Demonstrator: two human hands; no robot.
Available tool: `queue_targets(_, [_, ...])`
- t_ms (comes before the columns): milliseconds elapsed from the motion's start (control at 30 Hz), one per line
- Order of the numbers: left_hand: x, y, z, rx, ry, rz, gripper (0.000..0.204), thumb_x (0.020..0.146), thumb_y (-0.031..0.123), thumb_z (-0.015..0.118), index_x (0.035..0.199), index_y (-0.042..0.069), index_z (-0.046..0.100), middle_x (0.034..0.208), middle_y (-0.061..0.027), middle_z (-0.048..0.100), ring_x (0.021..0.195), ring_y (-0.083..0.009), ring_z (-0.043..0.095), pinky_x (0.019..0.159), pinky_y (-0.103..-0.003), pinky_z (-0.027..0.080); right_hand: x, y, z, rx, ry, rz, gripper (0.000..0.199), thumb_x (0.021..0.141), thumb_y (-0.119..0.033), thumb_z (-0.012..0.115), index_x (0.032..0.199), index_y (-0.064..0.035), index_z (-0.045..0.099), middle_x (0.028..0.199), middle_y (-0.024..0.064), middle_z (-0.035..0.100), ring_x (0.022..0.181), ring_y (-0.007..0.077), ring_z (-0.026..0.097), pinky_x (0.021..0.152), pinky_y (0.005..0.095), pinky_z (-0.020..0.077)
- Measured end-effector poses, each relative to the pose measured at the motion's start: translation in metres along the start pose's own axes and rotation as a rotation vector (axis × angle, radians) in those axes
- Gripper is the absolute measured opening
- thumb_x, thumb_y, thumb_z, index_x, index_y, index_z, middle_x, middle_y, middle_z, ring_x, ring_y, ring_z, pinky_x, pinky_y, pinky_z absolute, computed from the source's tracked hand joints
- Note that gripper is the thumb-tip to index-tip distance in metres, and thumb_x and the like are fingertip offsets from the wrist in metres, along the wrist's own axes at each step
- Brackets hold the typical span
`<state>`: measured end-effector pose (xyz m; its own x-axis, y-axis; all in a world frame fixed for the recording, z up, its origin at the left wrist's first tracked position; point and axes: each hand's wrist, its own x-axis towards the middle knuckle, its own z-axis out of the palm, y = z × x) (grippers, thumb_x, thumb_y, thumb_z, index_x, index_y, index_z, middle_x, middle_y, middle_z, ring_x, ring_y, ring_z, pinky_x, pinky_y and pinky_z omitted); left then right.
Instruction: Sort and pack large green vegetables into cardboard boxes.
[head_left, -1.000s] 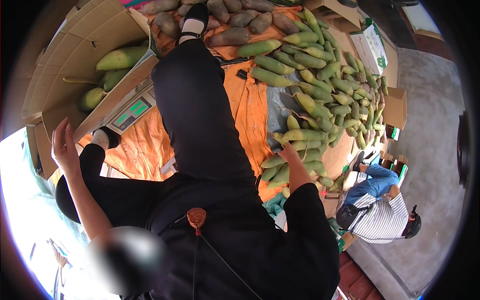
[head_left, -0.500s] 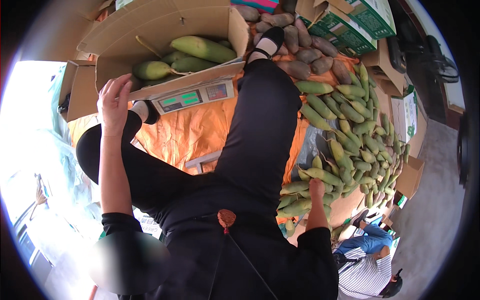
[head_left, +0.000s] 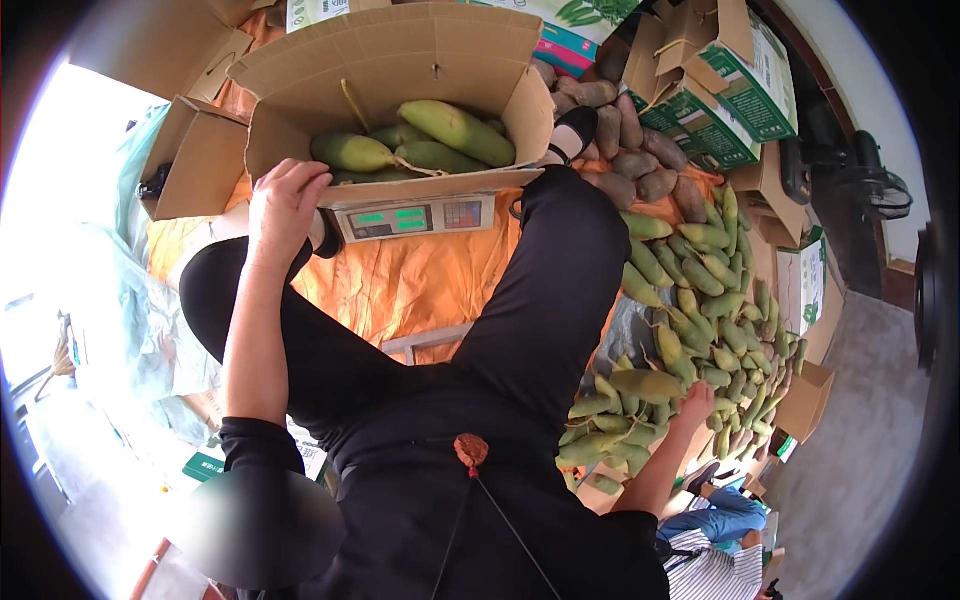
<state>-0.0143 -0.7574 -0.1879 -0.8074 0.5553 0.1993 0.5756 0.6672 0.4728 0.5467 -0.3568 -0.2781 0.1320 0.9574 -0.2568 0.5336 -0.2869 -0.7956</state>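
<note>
An open cardboard box holds several green radishes and sits on a digital scale in front of me. My left hand is at the box's near left corner, its fingers bent over the edge. To my right lies a big heap of green radishes. Above the heap's near side, my right hand is closed at the right end of one green radish; its fingers are partly hidden.
Reddish-brown roots lie beyond the green heap. Green and white cartons stand at the far right, near a black fan. Orange sheeting covers the floor between my legs. A person in a striped top is at lower right.
My right hand has moved right over the heap, with a green radish at its fingers. My left hand's fingers have closed onto the box edge. The whole view has shifted slightly.
</note>
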Motion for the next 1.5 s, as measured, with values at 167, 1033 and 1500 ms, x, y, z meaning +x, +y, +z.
queue_targets(167, [-0.003, 0.000, -0.003, -0.010, -0.017, -0.019, 0.015, 0.081, 0.016, 0.064, 0.090, 0.004, 0.067, 0.085, -0.0105, 0.063, 0.085, -0.0297, 0.060, 0.079, -0.038, 0.046, -0.069, -0.162, 0.054, 0.141, -0.273, -0.387, 0.023, 0.093, -0.018, 0.051, 0.072, -0.0100, 0.047, 0.064, -0.0029, 0.038, 0.057, 0.0074, 0.033, 0.055, 0.0243, 0.0325])
queue_targets(1033, [-0.003, -0.004, -0.011, -0.008, 0.027, -0.034, 0.016, 0.081, 0.019, 0.064, 0.088, 0.006, 0.067, 0.082, -0.0083, 0.063, 0.082, -0.0293, 0.060, 0.080, -0.038, 0.045, -0.300, -0.374, 0.386, 0.658, -1.507, -0.685, 0.022, 0.092, -0.018, 0.054, 0.076, -0.0036, 0.058, 0.069, -0.0011, 0.054, 0.061, 0.0048, 0.045, 0.061, 0.0227, 0.0422])
queue_targets(1500, [-0.001, -0.008, -0.008, -0.055, 0.223, -0.033, 0.015, 0.082, 0.017, 0.065, 0.092, 0.006, 0.067, 0.088, -0.0091, 0.063, 0.085, -0.0276, 0.061, 0.078, -0.036, 0.046, -0.167, -0.338, 0.344, 0.005, -1.139, -0.833, 0.015, 0.087, -0.013, 0.062, 0.092, -0.0003, 0.066, 0.077, -0.0014, 0.062, 0.067, 0.0055, 0.053, 0.062, 0.0206, 0.0425])
